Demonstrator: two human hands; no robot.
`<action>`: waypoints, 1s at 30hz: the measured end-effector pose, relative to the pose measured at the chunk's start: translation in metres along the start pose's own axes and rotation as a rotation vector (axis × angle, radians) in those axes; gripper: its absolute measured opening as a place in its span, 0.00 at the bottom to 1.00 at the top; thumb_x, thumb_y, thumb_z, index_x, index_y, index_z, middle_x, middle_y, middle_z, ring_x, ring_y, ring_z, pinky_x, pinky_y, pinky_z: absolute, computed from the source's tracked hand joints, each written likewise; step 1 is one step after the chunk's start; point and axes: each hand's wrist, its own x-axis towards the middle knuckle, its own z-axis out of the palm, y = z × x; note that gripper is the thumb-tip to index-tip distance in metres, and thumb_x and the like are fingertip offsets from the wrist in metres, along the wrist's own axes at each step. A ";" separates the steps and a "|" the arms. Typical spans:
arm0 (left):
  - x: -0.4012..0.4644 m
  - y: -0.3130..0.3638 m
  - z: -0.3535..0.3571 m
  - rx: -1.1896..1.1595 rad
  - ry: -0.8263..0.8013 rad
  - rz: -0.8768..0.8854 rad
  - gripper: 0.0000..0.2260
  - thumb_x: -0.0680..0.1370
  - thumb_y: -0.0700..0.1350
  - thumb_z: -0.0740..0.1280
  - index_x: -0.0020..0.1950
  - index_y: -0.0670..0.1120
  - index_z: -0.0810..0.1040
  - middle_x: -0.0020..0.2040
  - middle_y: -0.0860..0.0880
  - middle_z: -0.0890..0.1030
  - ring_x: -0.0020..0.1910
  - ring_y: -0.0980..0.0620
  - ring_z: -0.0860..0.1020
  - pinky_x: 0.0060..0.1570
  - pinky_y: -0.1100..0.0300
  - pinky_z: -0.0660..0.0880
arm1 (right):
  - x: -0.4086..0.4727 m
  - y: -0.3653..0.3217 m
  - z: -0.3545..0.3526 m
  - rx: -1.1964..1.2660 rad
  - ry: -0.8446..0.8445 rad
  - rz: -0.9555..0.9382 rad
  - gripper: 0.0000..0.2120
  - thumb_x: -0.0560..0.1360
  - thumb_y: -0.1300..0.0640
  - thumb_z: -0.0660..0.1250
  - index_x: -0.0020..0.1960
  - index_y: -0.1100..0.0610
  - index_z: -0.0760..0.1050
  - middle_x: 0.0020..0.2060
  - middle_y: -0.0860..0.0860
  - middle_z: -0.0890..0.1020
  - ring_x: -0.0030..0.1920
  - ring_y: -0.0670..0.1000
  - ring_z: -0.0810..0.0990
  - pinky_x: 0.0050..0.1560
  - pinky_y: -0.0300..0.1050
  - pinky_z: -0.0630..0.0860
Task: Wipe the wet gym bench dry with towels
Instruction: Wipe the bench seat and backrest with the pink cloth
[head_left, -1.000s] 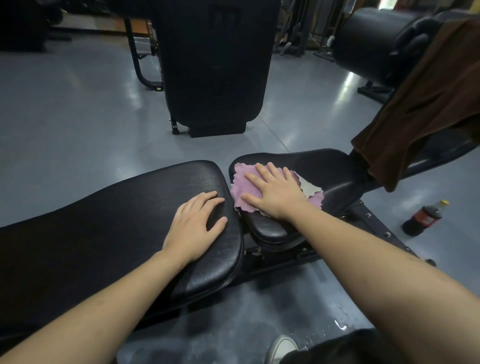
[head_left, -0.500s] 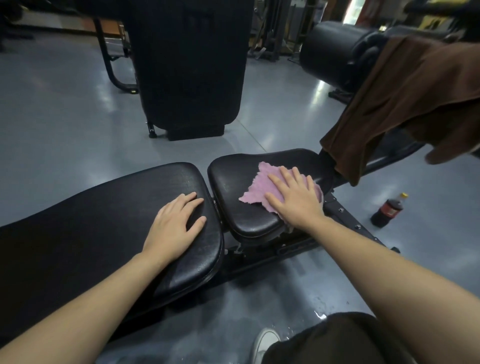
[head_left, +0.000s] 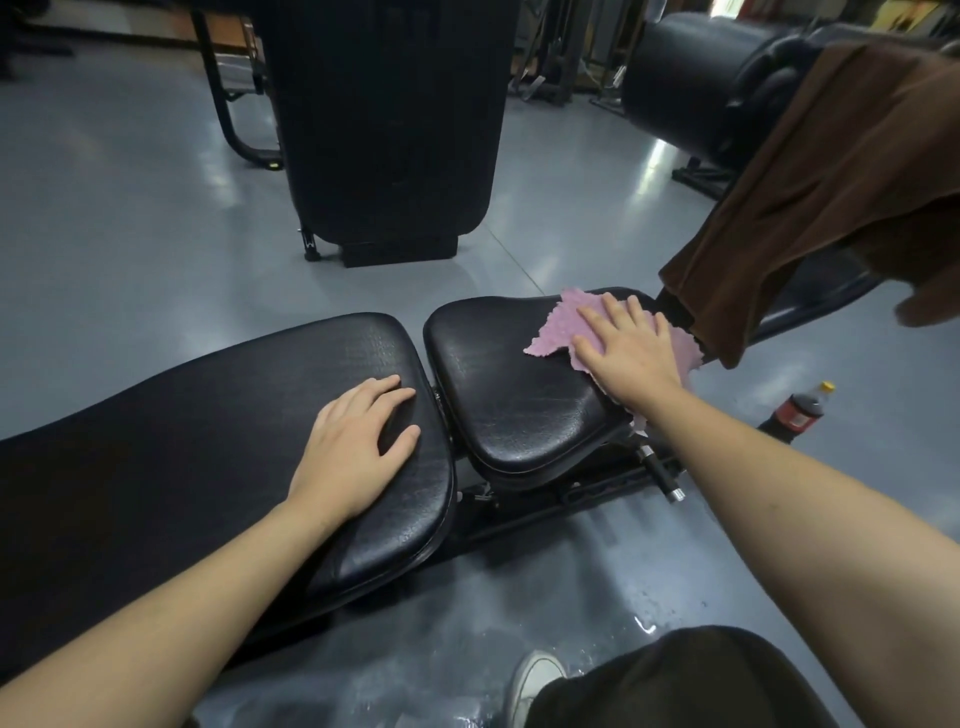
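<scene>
— Where are we finding the pink towel (head_left: 566, 325)?

— We are seeing it lying on the far right part of the small seat pad (head_left: 514, 400) of the black counter (head_left: 208, 431), with its frayed right edge hanging over the pad's side. Our right hand (head_left: 626, 353) is pressing flat on top of it, fingers straight and slightly spread, curling round nothing.

— And what is our left hand (head_left: 353, 447) doing?

— It is resting palm down on the long back pad (head_left: 156, 457), close to the rounded end that is facing the seat pad. Its fingers are lying relaxed and a little apart, thumb out to the side, holding nothing. The two pads are sitting just beside each other with a narrow gap between them.

— What else are we seeing around us?

— A brown towel (head_left: 821, 197) is hanging down from the equipment at the upper right, its lower corner dangling just beside the pink towel. A cola bottle (head_left: 797, 413) with a yellow cap is standing on the grey floor (head_left: 119, 218) to the right of the counter. A tall black padded machine (head_left: 384, 119) is standing well beyond the pads. Nearer us the floor is glistening with wet patches (head_left: 644, 621), and a white shoe (head_left: 532, 680) is showing at the bottom edge.
</scene>
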 end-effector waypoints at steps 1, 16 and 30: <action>0.000 0.000 0.000 -0.002 0.001 -0.003 0.26 0.79 0.64 0.53 0.74 0.57 0.70 0.75 0.60 0.68 0.76 0.54 0.63 0.76 0.51 0.59 | -0.002 -0.002 0.001 -0.001 0.005 0.011 0.33 0.77 0.34 0.40 0.80 0.41 0.55 0.81 0.49 0.54 0.81 0.56 0.49 0.78 0.63 0.46; -0.001 0.004 -0.003 0.017 -0.012 -0.013 0.24 0.81 0.62 0.55 0.74 0.56 0.70 0.75 0.58 0.68 0.75 0.53 0.64 0.76 0.49 0.60 | -0.080 -0.067 0.008 0.116 0.016 -0.128 0.33 0.77 0.35 0.40 0.80 0.41 0.56 0.82 0.47 0.53 0.81 0.55 0.46 0.78 0.61 0.40; 0.001 0.000 0.000 0.005 -0.016 -0.016 0.26 0.79 0.64 0.52 0.75 0.57 0.69 0.76 0.58 0.67 0.77 0.53 0.62 0.77 0.50 0.58 | -0.034 -0.036 0.003 0.054 -0.001 -0.271 0.32 0.76 0.31 0.41 0.79 0.36 0.56 0.81 0.42 0.55 0.81 0.50 0.50 0.79 0.57 0.47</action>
